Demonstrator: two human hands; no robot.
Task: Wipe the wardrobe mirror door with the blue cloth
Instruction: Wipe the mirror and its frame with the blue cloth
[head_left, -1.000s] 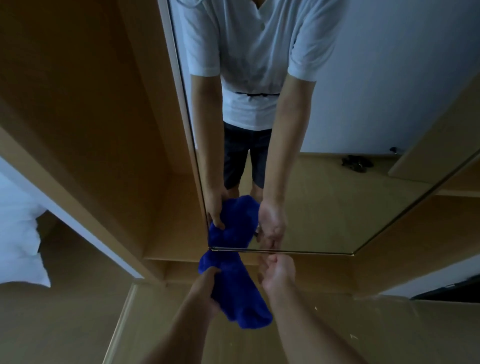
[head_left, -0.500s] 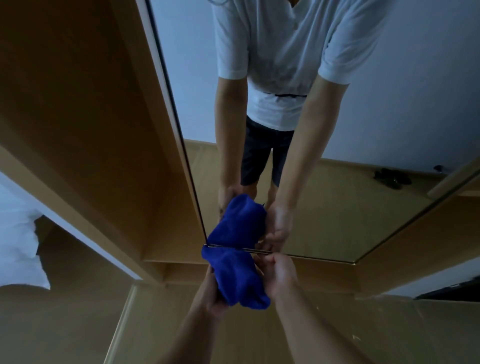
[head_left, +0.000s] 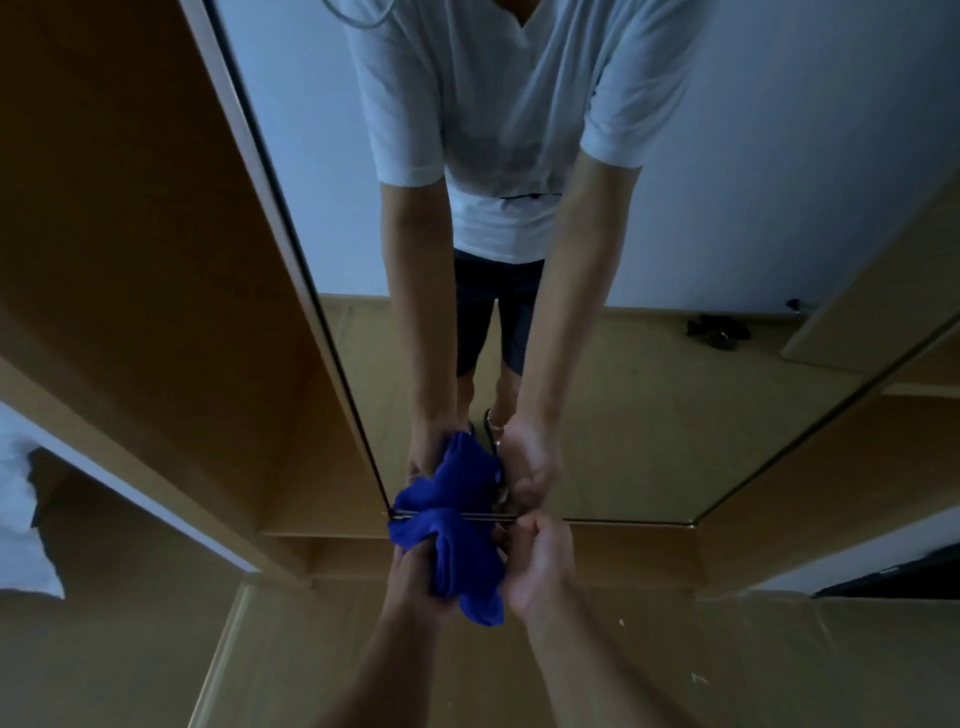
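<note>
The blue cloth (head_left: 457, 558) is bunched between both my hands, low in front of the wardrobe mirror door (head_left: 649, 405). My left hand (head_left: 415, 582) grips its left side from underneath. My right hand (head_left: 537, 566) holds its right side with curled fingers. The cloth's top edge sits at the mirror's bottom left corner. The mirror shows a person in a white shirt and dark shorts with the cloth doubled in reflection.
A wooden wardrobe panel (head_left: 156, 260) runs along the mirror's left edge. A white pillow (head_left: 21, 519) lies at the far left. Wooden floor (head_left: 727, 665) spreads below. A dark object (head_left: 717, 330) shows in the mirror's reflection of the floor.
The view has come closer to the mirror. My right hand has closed onto the cloth, which is now bunched tighter between both hands at the mirror's bottom edge.
</note>
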